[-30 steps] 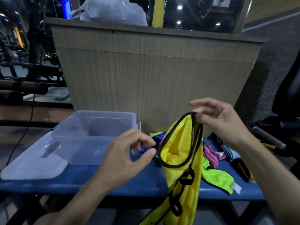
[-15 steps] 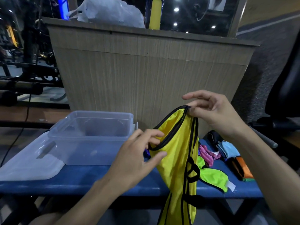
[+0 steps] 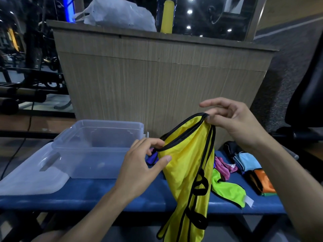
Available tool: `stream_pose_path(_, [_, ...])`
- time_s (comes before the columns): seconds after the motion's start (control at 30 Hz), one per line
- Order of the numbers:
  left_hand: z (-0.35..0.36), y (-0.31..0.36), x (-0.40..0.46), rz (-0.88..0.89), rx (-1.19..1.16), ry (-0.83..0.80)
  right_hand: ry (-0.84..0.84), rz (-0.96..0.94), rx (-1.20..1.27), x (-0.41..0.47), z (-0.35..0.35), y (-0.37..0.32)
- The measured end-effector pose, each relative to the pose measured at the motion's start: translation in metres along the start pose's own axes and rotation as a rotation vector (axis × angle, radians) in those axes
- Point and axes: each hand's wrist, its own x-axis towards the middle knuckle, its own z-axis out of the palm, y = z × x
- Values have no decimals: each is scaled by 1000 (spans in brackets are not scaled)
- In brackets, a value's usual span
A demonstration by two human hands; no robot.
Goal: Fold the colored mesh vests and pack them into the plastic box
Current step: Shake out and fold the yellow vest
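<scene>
Lying at the bench's [image 3: 87,198] left end, the lid [image 3: 26,182] touches the open box [image 3: 97,147]. Beside it, the left hand [image 3: 141,165] pinches the yellow vest's [image 3: 188,165] black trim; the right hand [image 3: 232,119] pinches its top, upper fingers extended. Other vests [image 3: 244,165] lie right.

A wood-grain counter [image 3: 162,81] stands behind a blue tabletop [image 3: 87,194]. On the counter lie a crumpled white plastic bag [image 3: 118,13] and an upright yellow cylinder [image 3: 167,15]. Dark gym equipment [image 3: 26,81] fills the left; a black chair [image 3: 307,95] stands right.
</scene>
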Motion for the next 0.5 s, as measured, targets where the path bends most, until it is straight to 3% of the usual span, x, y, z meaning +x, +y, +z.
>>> stream_pose_path(0.5, [-25,-4,23,76,-93,-331,48,75,9,7,-11,23])
